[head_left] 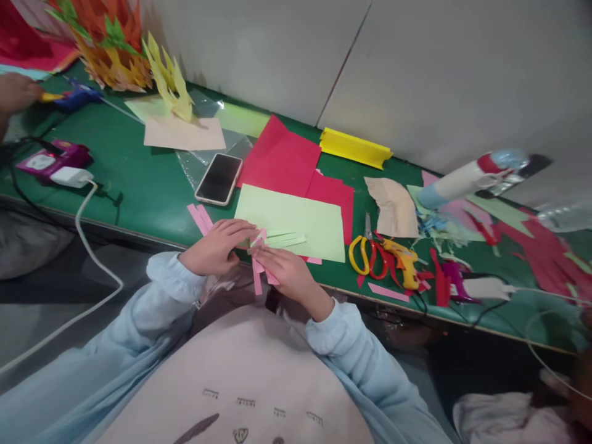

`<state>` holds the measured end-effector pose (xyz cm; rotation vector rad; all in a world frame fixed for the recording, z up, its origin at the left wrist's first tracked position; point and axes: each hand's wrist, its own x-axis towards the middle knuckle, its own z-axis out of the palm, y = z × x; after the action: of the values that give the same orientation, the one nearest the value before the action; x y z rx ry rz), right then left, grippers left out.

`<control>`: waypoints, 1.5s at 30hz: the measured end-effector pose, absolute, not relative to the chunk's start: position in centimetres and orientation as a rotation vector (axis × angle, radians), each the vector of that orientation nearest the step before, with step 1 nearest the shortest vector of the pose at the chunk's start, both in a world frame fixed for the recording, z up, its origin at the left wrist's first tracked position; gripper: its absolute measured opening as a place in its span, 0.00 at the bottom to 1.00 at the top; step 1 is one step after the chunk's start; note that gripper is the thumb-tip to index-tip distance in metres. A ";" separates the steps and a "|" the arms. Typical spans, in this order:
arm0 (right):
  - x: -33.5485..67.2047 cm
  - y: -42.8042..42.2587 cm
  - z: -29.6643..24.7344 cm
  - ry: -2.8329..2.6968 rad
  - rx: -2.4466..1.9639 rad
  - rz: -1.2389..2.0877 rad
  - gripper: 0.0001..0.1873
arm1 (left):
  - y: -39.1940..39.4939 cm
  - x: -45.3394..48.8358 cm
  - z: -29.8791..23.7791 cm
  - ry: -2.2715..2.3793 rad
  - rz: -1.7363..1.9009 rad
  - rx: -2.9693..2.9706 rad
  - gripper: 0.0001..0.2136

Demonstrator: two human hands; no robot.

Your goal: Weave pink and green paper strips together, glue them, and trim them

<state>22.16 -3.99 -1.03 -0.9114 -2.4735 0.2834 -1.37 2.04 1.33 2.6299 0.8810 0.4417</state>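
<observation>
At the table's front edge, my left hand [217, 245] and my right hand [287, 271] meet over interlaced pink paper strips [258, 279] and pale green paper strips [287, 239]. The fingers of both hands are closed on these strips where they cross; the exact grip is partly hidden. Green ends point right over a pale green sheet [319, 225], and pink ends hang down toward my lap. Beside my left hand lie more loose pink strips [198, 217]. Red paper sheets [282, 157] extend from under the pale green sheet.
A phone [219, 179] lies behind my left hand. To the right are scissors [367, 250], a yellow glue gun [404, 262] and a white-and-blue bottle [472, 179]. Purple power adapters [50, 161] trail cables. At far left, another person's hand [16, 95] is near a blue glue gun [76, 97].
</observation>
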 end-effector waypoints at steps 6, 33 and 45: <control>23.3 -5.2 -1.7 -2.689 -0.794 -0.007 0.22 | 0.5 -1.3 0.8 0.792 0.280 2.712 0.31; 22.6 -3.6 4.1 -1.235 -1.209 0.990 0.18 | 3.3 1.8 3.2 0.781 0.779 1.893 0.19; 24.3 0.7 4.3 -0.635 -1.145 1.363 0.17 | 3.2 4.4 6.1 0.815 0.697 1.305 0.16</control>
<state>24.33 0.66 4.27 -1.1453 -0.6351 1.3631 4.43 3.24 6.12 1.3050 0.8150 0.6970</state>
